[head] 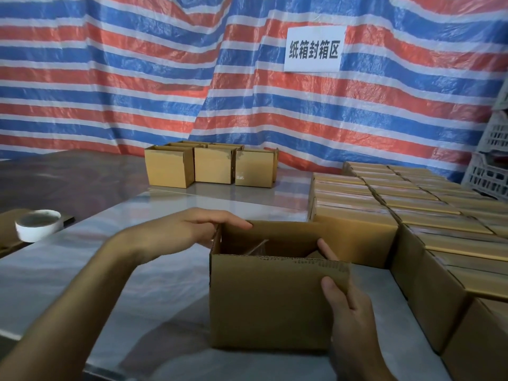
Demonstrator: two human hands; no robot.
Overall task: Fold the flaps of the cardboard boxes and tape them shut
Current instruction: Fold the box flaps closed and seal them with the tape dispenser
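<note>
— What do you see on the left side?

— I see a roll of tape (37, 224) lying flat near the left edge of the table (154, 270), its hole facing up. It is well apart from the hands.

— And the left hand?

— The left hand (192, 232) grips the far left corner of the open box (269, 301), fingers curled over the top edge.

— How does the box lie?

— It stands upright at the middle of the table, opening upward. Its long axis runs left to right, and one broad side faces me.

— The right hand?

— The right hand (343, 295) pinches the near flap at the right corner, thumb outside, fingers inside.

— Further right?

— Rows of closed boxes (428, 215) stand just beside it. Three open boxes (211, 166) stand behind, before the striped tarp (137, 78).
</note>
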